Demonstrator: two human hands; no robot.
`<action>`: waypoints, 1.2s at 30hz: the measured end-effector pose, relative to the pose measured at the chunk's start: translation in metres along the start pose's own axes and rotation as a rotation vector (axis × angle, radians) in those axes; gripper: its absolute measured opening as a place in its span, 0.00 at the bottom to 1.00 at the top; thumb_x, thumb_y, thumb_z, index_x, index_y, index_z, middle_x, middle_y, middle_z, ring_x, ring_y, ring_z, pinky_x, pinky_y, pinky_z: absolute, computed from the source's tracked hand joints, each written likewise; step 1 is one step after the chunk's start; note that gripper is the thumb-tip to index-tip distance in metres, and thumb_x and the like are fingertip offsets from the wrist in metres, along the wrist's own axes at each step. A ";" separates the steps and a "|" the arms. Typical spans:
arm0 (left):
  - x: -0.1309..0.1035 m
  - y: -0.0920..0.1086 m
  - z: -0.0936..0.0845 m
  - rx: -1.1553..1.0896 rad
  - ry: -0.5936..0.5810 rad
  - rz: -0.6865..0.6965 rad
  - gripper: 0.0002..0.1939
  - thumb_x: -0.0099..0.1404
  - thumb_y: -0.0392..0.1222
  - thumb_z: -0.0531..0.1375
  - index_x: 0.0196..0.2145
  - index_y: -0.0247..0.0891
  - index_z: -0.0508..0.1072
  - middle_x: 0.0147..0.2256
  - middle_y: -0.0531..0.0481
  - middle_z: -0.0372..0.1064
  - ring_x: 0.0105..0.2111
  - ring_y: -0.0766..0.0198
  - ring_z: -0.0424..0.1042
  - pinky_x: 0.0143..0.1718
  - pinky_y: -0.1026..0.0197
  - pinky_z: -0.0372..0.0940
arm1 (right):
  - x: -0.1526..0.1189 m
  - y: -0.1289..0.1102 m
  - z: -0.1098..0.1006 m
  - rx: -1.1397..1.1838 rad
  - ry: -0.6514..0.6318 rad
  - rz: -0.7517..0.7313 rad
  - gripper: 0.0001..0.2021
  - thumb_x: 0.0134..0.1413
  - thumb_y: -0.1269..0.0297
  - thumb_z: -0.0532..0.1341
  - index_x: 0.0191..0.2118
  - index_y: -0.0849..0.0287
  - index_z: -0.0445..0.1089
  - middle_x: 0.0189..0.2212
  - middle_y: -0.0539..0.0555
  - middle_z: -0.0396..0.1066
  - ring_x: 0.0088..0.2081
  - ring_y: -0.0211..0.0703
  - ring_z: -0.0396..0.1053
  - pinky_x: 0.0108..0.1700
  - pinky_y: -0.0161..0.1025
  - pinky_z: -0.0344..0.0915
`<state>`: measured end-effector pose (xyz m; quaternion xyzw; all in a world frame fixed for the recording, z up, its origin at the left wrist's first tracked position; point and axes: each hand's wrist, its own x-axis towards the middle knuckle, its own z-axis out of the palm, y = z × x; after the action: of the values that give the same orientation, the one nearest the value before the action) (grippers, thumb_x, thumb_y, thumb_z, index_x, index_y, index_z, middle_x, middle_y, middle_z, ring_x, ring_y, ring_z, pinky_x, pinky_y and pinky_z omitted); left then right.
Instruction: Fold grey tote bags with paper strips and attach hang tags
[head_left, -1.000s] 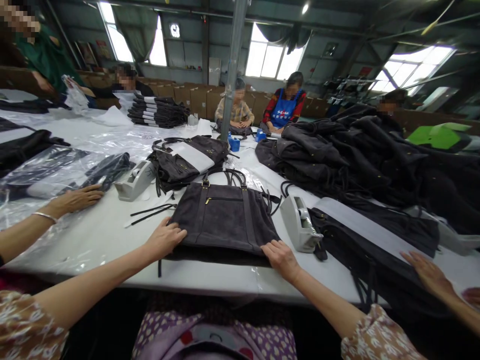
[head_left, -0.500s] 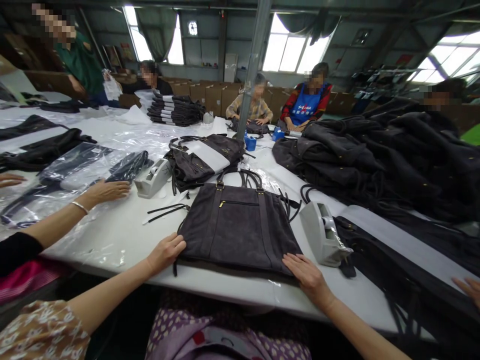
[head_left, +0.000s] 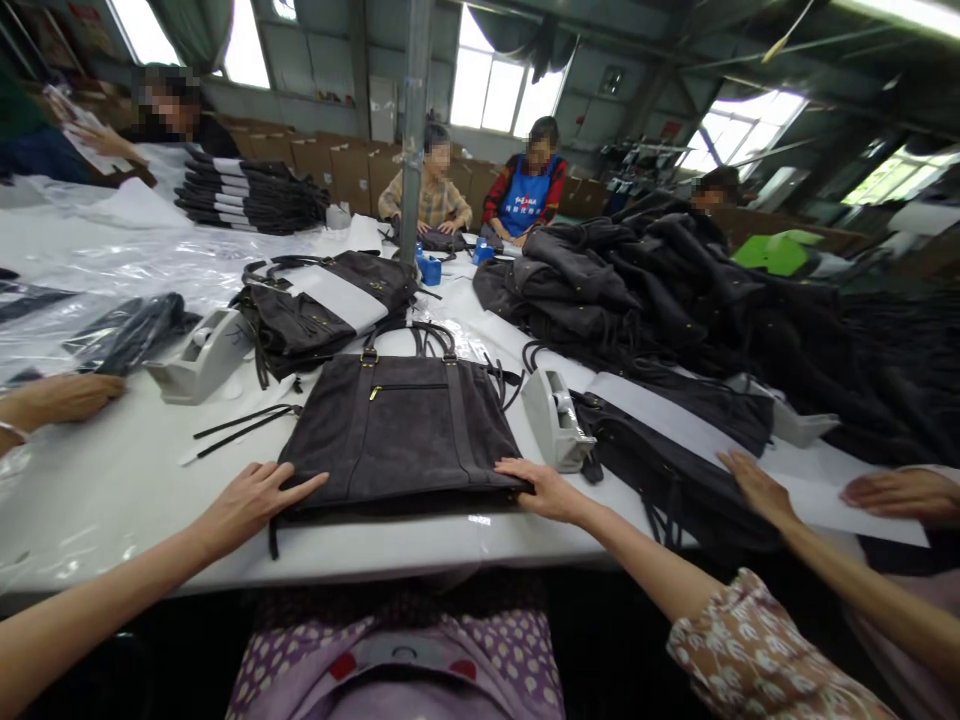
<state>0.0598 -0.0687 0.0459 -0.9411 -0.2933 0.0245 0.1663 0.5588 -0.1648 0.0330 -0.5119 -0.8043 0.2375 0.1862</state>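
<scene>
Well, the dark bag [head_left: 405, 432]: on the white table [head_left: 142, 480], just beside a tape dispenser [head_left: 549, 425].
Left hand [head_left: 253, 498]: one digit across its near-left corner; can't tell whether gripping.
Right hand [head_left: 549, 492]: grasping its near-right corner.

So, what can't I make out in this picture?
- Dark bag, inside and back: head view, hidden by its own front.
- Left hand, finger undersides: head view, hidden by the hand itself.
- Blue apron, lettering: head view, too small to read.
- Dark heap, lower layers: head view, hidden by those on top.
- Green sleeve: head view, cut off by the left edge.
</scene>
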 end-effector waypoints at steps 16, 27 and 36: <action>0.078 0.020 -0.035 -0.226 -0.374 -0.059 0.29 0.60 0.42 0.53 0.59 0.41 0.58 0.41 0.40 0.70 0.33 0.51 0.72 0.32 0.52 0.67 | 0.022 -0.026 -0.011 -0.386 -0.173 0.050 0.31 0.57 0.53 0.57 0.63 0.57 0.52 0.47 0.61 0.71 0.46 0.50 0.71 0.47 0.43 0.66; 0.040 0.049 0.025 -0.125 -0.144 -0.115 0.45 0.58 0.21 0.45 0.62 0.64 0.39 0.59 0.42 0.55 0.60 0.43 0.53 0.54 0.33 0.51 | 0.016 0.003 0.029 -0.696 0.071 -0.289 0.22 0.56 0.78 0.50 0.55 0.60 0.64 0.45 0.61 0.71 0.47 0.46 0.69 0.50 0.43 0.66; 0.033 0.034 0.019 -0.355 -0.211 -0.049 0.44 0.56 0.27 0.51 0.64 0.57 0.38 0.65 0.42 0.43 0.63 0.47 0.45 0.59 0.35 0.43 | 0.001 -0.004 0.030 -0.546 0.018 -0.164 0.34 0.45 0.73 0.55 0.62 0.61 0.54 0.60 0.65 0.56 0.61 0.55 0.54 0.58 0.55 0.57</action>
<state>0.1028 -0.0708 0.0187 -0.9405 -0.3315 0.0667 -0.0334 0.5386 -0.1710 0.0106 -0.4784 -0.8755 -0.0083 0.0672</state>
